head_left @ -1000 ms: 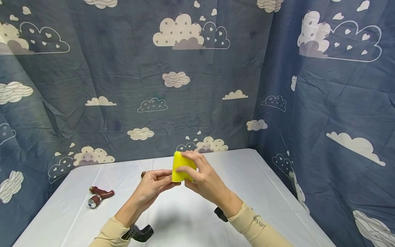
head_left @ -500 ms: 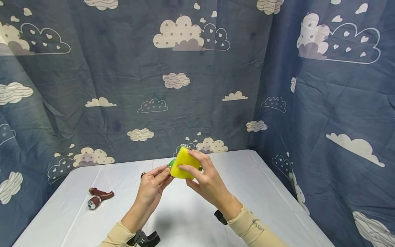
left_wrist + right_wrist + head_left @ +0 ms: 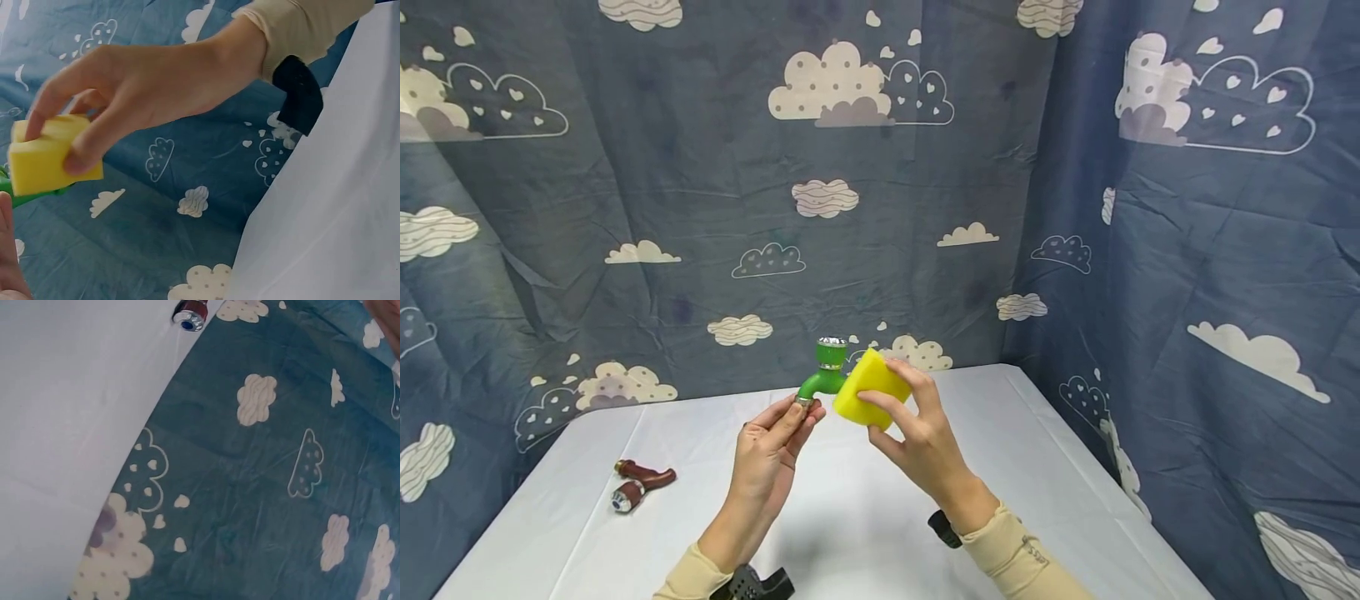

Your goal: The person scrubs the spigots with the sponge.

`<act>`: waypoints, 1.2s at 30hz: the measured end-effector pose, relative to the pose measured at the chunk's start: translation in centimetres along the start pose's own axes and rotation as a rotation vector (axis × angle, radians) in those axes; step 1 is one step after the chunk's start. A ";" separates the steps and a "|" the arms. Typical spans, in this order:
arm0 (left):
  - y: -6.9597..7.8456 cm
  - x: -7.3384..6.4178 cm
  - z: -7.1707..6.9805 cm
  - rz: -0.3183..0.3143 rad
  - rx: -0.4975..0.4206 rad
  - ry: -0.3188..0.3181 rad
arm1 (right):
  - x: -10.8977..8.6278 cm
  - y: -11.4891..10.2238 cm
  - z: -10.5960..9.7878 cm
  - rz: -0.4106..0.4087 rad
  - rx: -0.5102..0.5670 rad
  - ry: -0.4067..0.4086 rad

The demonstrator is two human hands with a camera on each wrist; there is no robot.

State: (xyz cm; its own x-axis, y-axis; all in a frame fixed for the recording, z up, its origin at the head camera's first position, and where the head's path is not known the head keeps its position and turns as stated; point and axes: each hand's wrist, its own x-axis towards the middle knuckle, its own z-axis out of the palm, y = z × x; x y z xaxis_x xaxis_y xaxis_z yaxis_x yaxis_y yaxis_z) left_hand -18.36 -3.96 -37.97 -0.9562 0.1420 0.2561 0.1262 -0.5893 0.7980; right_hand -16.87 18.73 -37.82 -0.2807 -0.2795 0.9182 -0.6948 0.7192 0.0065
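In the head view my left hand (image 3: 767, 462) pinches the lower end of a green tap (image 3: 822, 382), whose silver-capped top points up. My right hand (image 3: 921, 433) grips a yellow sponge (image 3: 871, 387) between thumb and fingers. The sponge is at the tap's right side and overlaps part of it. From the left wrist, the sponge (image 3: 53, 164) shows in the right hand (image 3: 144, 81), with a bit of the green tap (image 3: 31, 199) behind it. A sliver of the left hand (image 3: 9, 256) is at that view's lower left.
A dark red tap (image 3: 643, 483) lies on the white-covered table (image 3: 880, 533), left of my left hand; its silver-tipped end (image 3: 189, 320) shows in the right wrist view. A blue cloud-print curtain (image 3: 880, 275) stands behind and at the sides.
The sponge, which hid the tap a second ago, has moved right with my right hand and turned. The green tap is now largely exposed, raised upright in my left hand.
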 end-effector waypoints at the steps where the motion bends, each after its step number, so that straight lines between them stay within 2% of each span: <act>1: 0.1 0.0 0.0 0.011 -0.009 -0.006 | 0.0 0.0 0.0 0.030 0.016 0.007; 5: 0.2 -0.2 -0.1 0.026 -0.033 -0.023 | 0.0 -0.1 0.2 0.179 0.143 0.038; 8: 0.2 -0.4 -0.2 0.037 -0.043 -0.038 | 0.2 -0.4 0.3 0.343 0.288 0.058; 11: 0.1 -0.5 -0.4 0.057 -0.047 -0.063 | 0.6 -0.6 0.3 0.543 0.527 0.046; 15: 0.0 -0.6 -0.9 0.093 -0.033 -0.131 | 1.2 -0.6 0.1 0.804 0.899 0.003; 18: 0.1 -0.6 -1.5 0.117 0.002 -0.206 | 1.6 -0.3 -0.3 0.945 1.121 -0.038; 21: 0.5 -0.5 -2.4 0.136 0.052 -0.294 | 1.9 0.3 -0.7 1.039 1.283 -0.103; 25: 1.2 -0.2 -3.5 0.154 0.117 -0.433 | 1.9 1.3 -1.5 1.087 1.381 -0.233; 30: 1.9 0.2 -4.3 0.148 0.282 -0.580 | 1.9 2.1 -2.3 1.035 1.379 -0.377; 33: 2.1 0.2 -4.2 0.112 0.394 -0.628 | 2.1 2.2 -2.7 0.989 1.371 -0.445; 36: 2.3 0.1 -4.1 0.081 0.483 -0.641 | 2.4 2.3 -2.9 0.935 1.342 -0.520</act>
State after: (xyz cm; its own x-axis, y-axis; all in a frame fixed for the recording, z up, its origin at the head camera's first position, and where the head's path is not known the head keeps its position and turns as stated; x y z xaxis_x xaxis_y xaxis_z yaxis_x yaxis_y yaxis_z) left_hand -19.27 -8.59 -38.36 -0.6199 0.6288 0.4694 0.4293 -0.2291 0.8737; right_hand -17.19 21.57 -34.43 -0.8635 -0.4633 0.1995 -0.1319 -0.1745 -0.9758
